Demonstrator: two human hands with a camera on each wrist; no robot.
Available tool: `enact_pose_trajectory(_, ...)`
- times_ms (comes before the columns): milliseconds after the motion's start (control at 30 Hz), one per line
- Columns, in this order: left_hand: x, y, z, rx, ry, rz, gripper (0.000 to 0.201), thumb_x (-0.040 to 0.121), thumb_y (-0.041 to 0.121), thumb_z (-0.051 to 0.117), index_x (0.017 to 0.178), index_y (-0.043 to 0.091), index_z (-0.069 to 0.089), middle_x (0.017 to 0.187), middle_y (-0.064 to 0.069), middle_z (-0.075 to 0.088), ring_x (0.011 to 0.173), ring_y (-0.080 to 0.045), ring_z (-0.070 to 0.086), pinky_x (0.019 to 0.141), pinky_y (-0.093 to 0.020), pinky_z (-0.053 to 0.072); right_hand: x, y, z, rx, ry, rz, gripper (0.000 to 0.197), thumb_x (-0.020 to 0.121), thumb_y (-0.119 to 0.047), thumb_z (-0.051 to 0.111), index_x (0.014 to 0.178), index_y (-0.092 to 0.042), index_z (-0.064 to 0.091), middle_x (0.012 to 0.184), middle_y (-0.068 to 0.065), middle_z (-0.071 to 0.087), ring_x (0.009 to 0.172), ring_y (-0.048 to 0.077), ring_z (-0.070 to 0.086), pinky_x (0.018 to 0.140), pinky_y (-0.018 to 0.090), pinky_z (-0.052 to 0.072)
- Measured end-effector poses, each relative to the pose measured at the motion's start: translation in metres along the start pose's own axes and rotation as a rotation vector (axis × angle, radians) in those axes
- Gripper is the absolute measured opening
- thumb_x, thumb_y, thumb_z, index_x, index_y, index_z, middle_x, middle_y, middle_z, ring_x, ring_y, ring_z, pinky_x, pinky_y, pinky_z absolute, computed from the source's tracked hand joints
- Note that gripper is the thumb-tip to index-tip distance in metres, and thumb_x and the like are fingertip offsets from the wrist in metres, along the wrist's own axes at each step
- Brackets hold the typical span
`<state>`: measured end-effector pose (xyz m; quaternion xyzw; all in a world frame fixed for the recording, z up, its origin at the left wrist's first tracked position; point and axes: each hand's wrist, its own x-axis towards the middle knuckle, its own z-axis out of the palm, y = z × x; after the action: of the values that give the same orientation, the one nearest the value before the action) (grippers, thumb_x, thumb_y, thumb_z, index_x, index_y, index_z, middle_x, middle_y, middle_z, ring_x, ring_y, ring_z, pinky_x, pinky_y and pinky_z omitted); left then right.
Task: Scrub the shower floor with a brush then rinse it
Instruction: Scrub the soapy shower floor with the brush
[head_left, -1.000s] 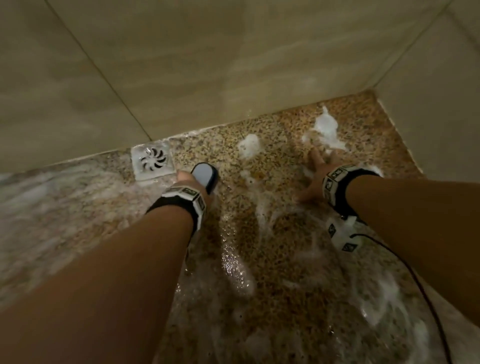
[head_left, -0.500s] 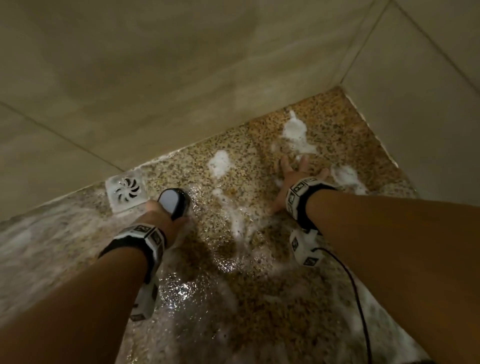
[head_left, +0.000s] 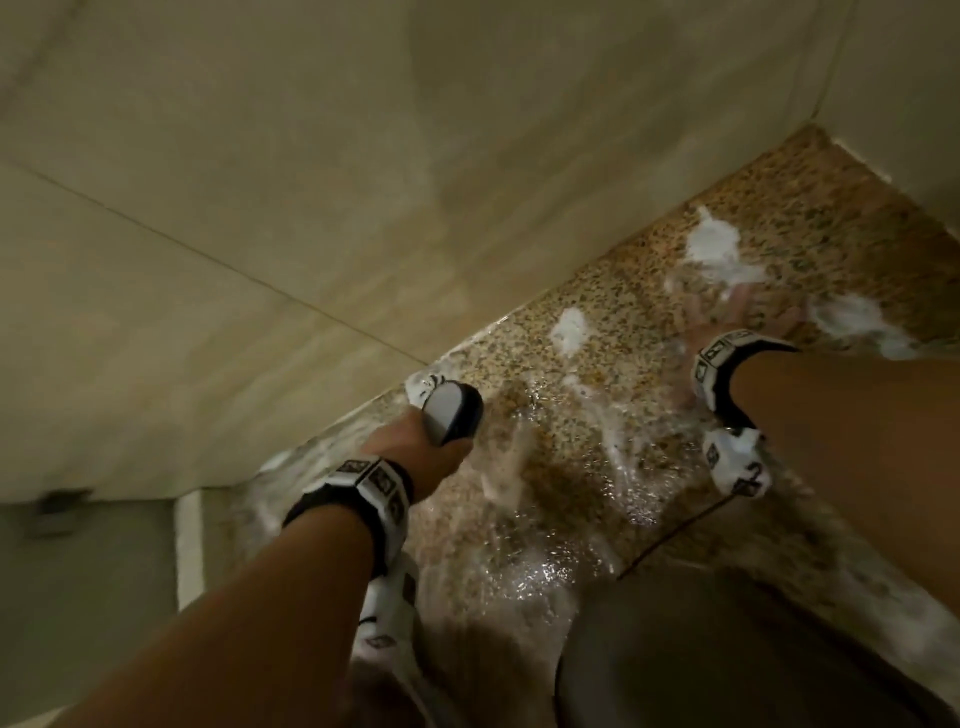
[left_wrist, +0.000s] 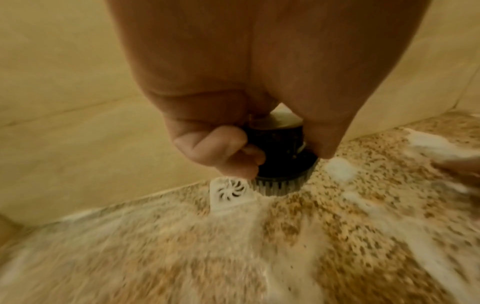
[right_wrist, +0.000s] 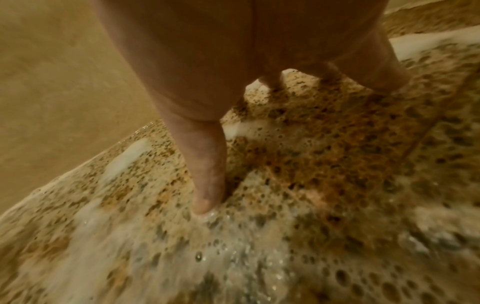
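Left hand (head_left: 415, 447) grips brush (head_left: 451, 420); right hand (head_left: 727, 327) presses wet floor (head_left: 571, 519).

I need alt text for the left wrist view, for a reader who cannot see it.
A left hand grips a round black brush, bristles down on the soapy speckled floor beside a white drain cover, near a beige tiled wall.

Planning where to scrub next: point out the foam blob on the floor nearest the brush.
The small foam patch in mid-floor, between both hands. It lies closest to the brush in the left hand; the larger blobs sit by the right hand.
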<state>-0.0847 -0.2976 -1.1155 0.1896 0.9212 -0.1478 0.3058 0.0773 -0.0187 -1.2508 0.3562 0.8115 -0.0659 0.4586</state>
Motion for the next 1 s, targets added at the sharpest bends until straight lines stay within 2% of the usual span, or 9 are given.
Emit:
enact_pose_trajectory(167, 0.025, 0.031, -0.005, 0.03, 0.096, 0.057, 0.067, 0.088, 0.073, 0.055, 0.121, 0.014, 0.051, 0.088, 0.0, 0.062, 0.073, -0.02, 0.061, 0.057, -0.029, 0.044, 0.006, 0.0, -0.005, 0.084, -0.05, 0.008, 0.116, 0.079, -0.065, 0.07, 0.139, -0.05, -0.029, 0.158, 0.011, -0.038, 0.141, 0.061, -0.02, 0.105, 0.082, 0.017)
enact_pose_trajectory(300, 0.05, 0.083, 0.012, -0.094, 0.06, 0.138, 0.072, 0.092, 0.068, 0.055, 0.135, 0.011, 0.043, 0.104, -0.008, 0.063, 0.088, -0.029, 0.063, 0.069, -0.033, 0.047, 0.036, 0.006, 0.007, 0.083, -0.149, -0.029, 0.15, 0.037, -0.087, 0.079, 0.151, -0.055, -0.014, 0.159, 0.005, -0.038, 0.14, 0.06, -0.026, 0.1, 0.087, 0.011)
enact_pose_trajectory(400, 0.066, 0.121, 0.024, -0.195, 0.034, 0.191, 0.074, 0.093, 0.065, 0.056, 0.139, 0.012, 0.034, 0.119, -0.014, 0.065, 0.098, -0.034, 0.066, 0.07, -0.036, 0.047, 0.015, 0.012, 0.0, 0.093, -0.084, -0.048, 0.114, 0.079, -0.068, 0.071, 0.153, -0.049, -0.014, 0.153, -0.003, -0.046, 0.141, 0.054, -0.029, 0.101, 0.087, 0.0)
enact_pose_trajectory(500, 0.078, 0.146, 0.037, -0.181, 0.021, 0.252, 0.079, 0.094, 0.063, 0.056, 0.145, 0.012, 0.025, 0.121, -0.015, 0.066, 0.1, -0.035, 0.067, 0.07, -0.036, 0.047, 0.002, 0.009, -0.005, 0.056, -0.097, 0.03, 0.12, 0.086, -0.046, 0.078, 0.154, -0.042, -0.021, 0.143, -0.007, -0.048, 0.142, 0.052, -0.028, 0.108, 0.08, -0.001)
enact_pose_trajectory(633, 0.095, 0.16, 0.057, -0.078, 0.009, 0.36, 0.073, 0.09, 0.062, 0.059, 0.14, 0.016, 0.032, 0.096, -0.004, 0.06, 0.084, -0.03, 0.062, 0.076, -0.039, 0.057, 0.003, 0.006, -0.009, 0.027, -0.144, 0.051, 0.121, 0.086, -0.044, 0.079, 0.154, -0.041, -0.022, 0.155, -0.002, -0.042, 0.144, 0.049, -0.028, 0.109, 0.079, -0.002)
enact_pose_trajectory(733, 0.103, 0.169, 0.061, -0.045, 0.023, 0.403, 0.069, 0.086, 0.065, 0.057, 0.135, 0.019, 0.037, 0.082, 0.002, 0.052, 0.076, -0.028, 0.059, 0.067, -0.035, 0.053, 0.01, 0.006, -0.008, 0.047, -0.132, 0.066, 0.129, 0.082, -0.048, 0.081, 0.151, -0.039, -0.028, 0.154, 0.001, -0.045, 0.144, 0.046, -0.031, 0.109, 0.079, -0.004)
enact_pose_trajectory(800, 0.104, 0.176, 0.057, -0.025, 0.053, 0.426, 0.071, 0.086, 0.065, 0.058, 0.136, 0.019, 0.037, 0.091, -0.001, 0.058, 0.081, -0.029, 0.062, 0.066, -0.034, 0.05, 0.021, 0.007, -0.004, 0.093, -0.122, 0.078, 0.14, 0.076, -0.051, 0.085, 0.147, -0.039, -0.035, 0.152, 0.005, -0.048, 0.143, 0.046, -0.032, 0.109, 0.079, -0.006)
enact_pose_trajectory(900, 0.102, 0.185, 0.048, 0.01, 0.121, 0.448, 0.066, 0.086, 0.064, 0.062, 0.13, 0.023, 0.036, 0.121, -0.01, 0.055, 0.105, -0.034, 0.061, 0.081, -0.043, 0.055, 0.039, 0.006, 0.003, 0.233, -0.102, 0.118, 0.156, 0.058, -0.058, 0.092, 0.137, -0.051, -0.042, 0.147, 0.006, -0.052, 0.143, 0.051, -0.03, 0.106, 0.082, -0.002)
enact_pose_trajectory(1000, 0.098, 0.193, 0.047, 0.136, 0.277, 0.558, 0.061, 0.087, 0.061, 0.063, 0.128, 0.024, 0.036, 0.126, -0.011, 0.046, 0.116, -0.035, 0.051, 0.09, -0.049, 0.052, 0.054, 0.007, 0.013, 0.316, -0.078, 0.152, 0.16, 0.053, -0.053, 0.095, 0.13, -0.058, -0.045, 0.147, 0.003, -0.054, 0.142, 0.056, -0.027, 0.104, 0.083, 0.006)
